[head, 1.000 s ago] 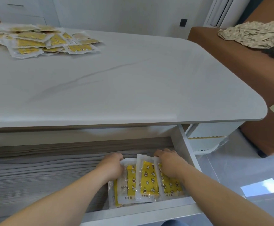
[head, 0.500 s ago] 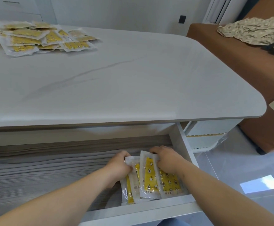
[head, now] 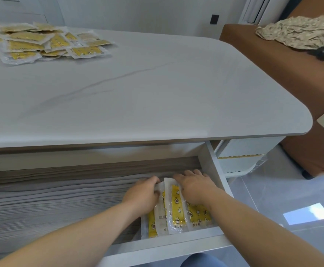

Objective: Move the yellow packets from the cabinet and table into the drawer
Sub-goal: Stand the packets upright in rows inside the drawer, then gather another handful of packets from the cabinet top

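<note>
Both hands are down in the drawer (head: 61, 201). The left hand (head: 141, 195) grips the packets (head: 176, 211) from their left and the right hand (head: 195, 187) curls over their tops. The packets stand squeezed between the hands. A pile (head: 32, 43) lies well beyond the grip, far-left on the table (head: 157, 93).

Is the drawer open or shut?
Open. The drawer sticks out from under the table; left hand and right hand touch yellow packets inside.
</note>
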